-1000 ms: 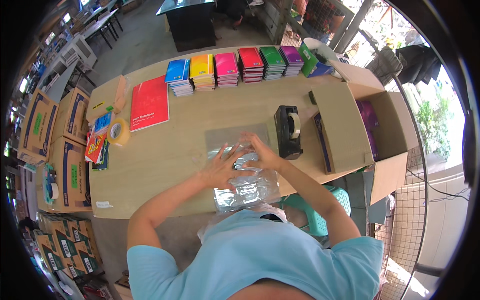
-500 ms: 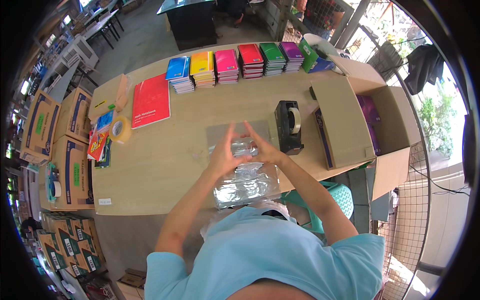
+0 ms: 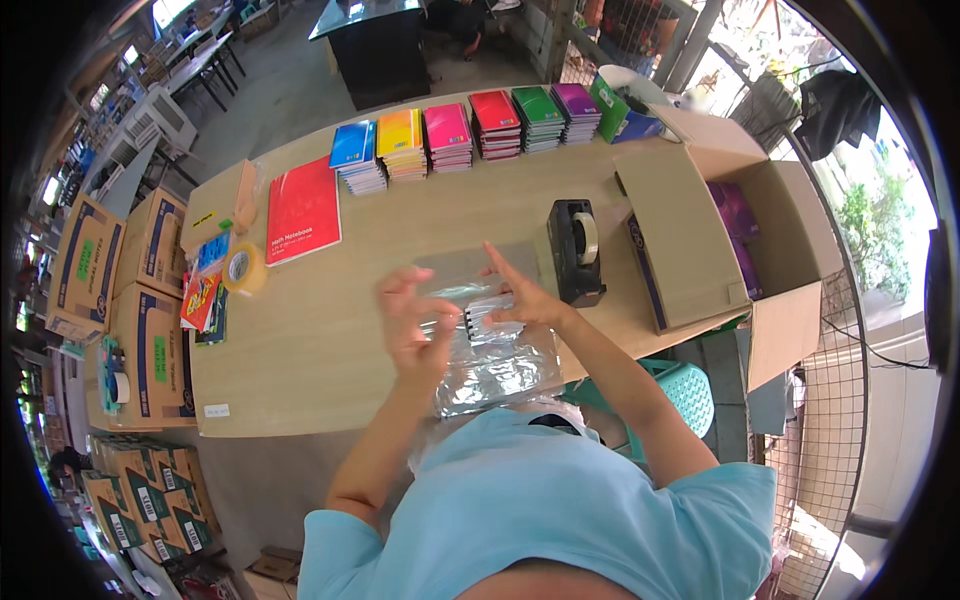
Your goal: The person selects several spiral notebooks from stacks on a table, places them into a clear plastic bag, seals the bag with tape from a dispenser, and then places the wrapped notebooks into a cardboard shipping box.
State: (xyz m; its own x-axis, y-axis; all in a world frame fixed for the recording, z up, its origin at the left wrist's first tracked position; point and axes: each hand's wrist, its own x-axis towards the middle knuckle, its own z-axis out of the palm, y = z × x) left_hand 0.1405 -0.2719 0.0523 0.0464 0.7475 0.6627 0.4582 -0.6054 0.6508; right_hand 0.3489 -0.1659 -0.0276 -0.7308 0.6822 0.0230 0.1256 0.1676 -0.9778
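Note:
A stack of clear plastic bags (image 3: 497, 384) lies at the table's front edge, shiny and wrinkled in front of me. Over its left side my left hand (image 3: 415, 325) is raised, blurred by motion, with thumb and fingers apart and nothing seen between them. My right hand (image 3: 527, 301) hovers over or touches the bags' right side, fingers spread and holding nothing. Small dark marks show between the hands; I cannot tell what they belong to. Just right of my right hand stands a black tape dispenser (image 3: 576, 254) with a roll in it.
Stacks of coloured notebooks (image 3: 442, 137) line the far edge. A large red notebook (image 3: 304, 212), a tape roll (image 3: 244, 269) and small packets lie left. An open carton (image 3: 690, 240) with purple items stands right, a green stool (image 3: 680, 396) below. Cartons (image 3: 152, 345) are stacked beyond the left edge.
My left hand has moved left, away from my right hand, and its fingers have bent. The right hand has stayed nearly in place. The view has shifted slightly.

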